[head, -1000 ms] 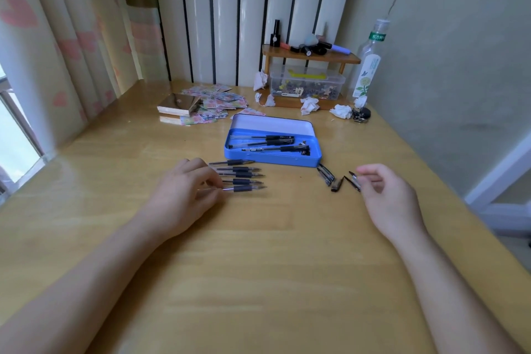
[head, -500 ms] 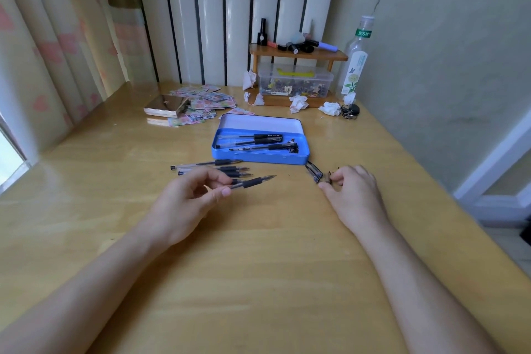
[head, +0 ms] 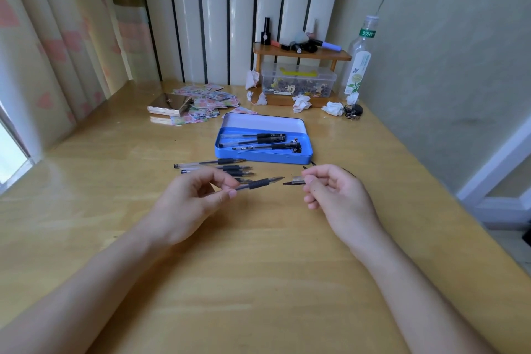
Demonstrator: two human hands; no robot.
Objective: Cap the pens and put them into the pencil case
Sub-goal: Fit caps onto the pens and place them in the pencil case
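Note:
My left hand (head: 189,201) grips an uncapped pen (head: 258,182) with a black grip, its tip pointing right. My right hand (head: 336,195) pinches a pen cap (head: 294,181) whose open end faces the pen tip, a small gap apart. Beyond my left hand, several uncapped pens (head: 214,167) lie side by side on the table. The open blue pencil case (head: 263,156) stands behind them with three capped pens (head: 258,141) inside. More caps are mostly hidden behind my right hand.
At the back stand a wooden shelf (head: 301,54) with cosmetics, a clear box (head: 298,82), a bottle (head: 357,66) and crumpled tissues (head: 301,102). A gold box (head: 169,105) and stickers lie at the back left. A wall borders the table on the right.
My left hand lifted one pen off the table from the row. My right hand picked up a cap and brought it left, up to the pen tip.

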